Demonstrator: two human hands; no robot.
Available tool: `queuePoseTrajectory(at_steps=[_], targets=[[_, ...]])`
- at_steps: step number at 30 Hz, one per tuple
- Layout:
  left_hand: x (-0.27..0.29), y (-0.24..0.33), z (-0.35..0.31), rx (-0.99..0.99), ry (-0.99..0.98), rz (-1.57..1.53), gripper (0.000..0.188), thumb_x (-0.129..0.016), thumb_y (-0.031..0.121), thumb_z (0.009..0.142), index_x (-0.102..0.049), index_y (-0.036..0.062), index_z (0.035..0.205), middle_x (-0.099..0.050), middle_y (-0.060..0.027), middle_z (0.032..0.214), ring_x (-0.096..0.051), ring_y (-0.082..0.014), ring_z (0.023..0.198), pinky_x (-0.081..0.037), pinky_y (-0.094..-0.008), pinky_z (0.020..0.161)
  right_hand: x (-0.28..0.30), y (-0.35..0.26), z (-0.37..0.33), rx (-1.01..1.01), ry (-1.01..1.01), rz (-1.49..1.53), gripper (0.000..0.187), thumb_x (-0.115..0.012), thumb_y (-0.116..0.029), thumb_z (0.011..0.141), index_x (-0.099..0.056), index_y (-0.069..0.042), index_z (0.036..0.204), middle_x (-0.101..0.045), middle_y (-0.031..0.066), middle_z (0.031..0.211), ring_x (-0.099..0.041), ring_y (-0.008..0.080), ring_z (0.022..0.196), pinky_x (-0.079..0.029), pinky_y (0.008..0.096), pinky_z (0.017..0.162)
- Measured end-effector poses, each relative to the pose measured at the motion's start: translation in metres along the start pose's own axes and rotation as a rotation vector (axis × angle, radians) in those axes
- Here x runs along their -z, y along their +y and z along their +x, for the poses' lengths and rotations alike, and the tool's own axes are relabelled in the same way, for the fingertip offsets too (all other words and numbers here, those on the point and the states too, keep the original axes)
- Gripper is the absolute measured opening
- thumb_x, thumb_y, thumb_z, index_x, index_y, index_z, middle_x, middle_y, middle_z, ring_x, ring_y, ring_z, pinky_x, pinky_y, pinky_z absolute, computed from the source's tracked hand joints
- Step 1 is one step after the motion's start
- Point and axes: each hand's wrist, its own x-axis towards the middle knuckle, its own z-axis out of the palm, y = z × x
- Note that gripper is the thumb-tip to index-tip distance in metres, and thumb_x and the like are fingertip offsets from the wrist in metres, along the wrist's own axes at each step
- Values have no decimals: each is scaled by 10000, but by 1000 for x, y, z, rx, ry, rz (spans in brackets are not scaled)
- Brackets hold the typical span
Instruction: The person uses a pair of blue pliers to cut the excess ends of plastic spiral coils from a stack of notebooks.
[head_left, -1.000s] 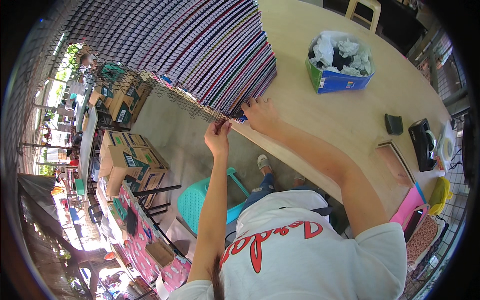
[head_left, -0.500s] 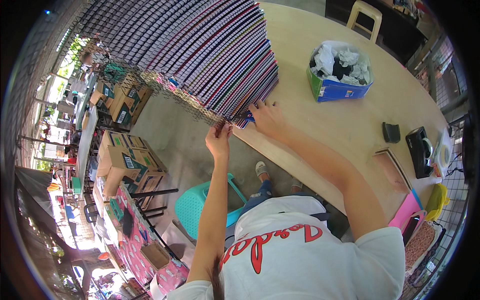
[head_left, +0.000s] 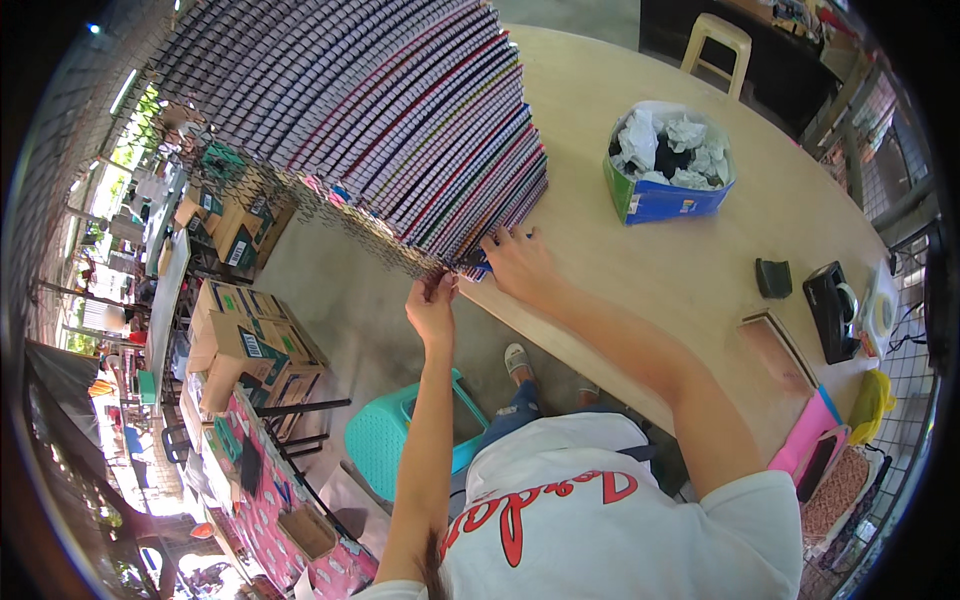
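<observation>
Close work at one corner

A table (head_left: 640,285) spans upper right; a notebook stack (head_left: 390,115) fills upper left. Near centre, the right hand (head_left: 520,265) curls round a blue tool (head_left: 477,264); the left hand (head_left: 431,313) pinches, on what I cannot tell. Best keep it clear of the tool.

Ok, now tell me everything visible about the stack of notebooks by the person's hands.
The stack of notebooks is tall, its top cut off by the upper picture edge. Dark, wire-like coils line the bound edges in rows; between them run pale, papery layers with red, green, yellow and purple strips. The notebooks lie flat, one upon another, at the edge of the pale table. The right hand and left hand are at its lowest corner; their exact grip is unclear.
</observation>
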Motion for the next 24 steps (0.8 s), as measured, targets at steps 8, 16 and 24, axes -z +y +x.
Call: queuePoseTrajectory(at_steps=[8,16,24], targets=[[3,-5,2,7,-23,10,199,-658,25,921,-621,-71,1091,-679,-112,1021,-669,-169,896,-578,-291,792,-3,2,2,25,34,-57,340,-685,-198,783,-633,-58,1089,-619,152,1103,-628,335,1008,-480,595,831],[2,-2,5,29,9,-31,137,-696,14,886,-638,-60,987,-702,-104,949,-667,-138,844,-592,-282,759,8,1,3,53,76,-64,259,-630,-161,793,-661,-46,1022,-656,137,977,-633,309,945,-492,519,750],[5,1,6,11,-33,-10,161,-680,14,898,-631,-69,1026,-695,-109,969,-670,-150,862,-586,-289,782,7,1,6,67,72,-88,263,-637,-181,794,-659,-47,1020,-648,129,1004,-625,306,919,-483,504,725]])
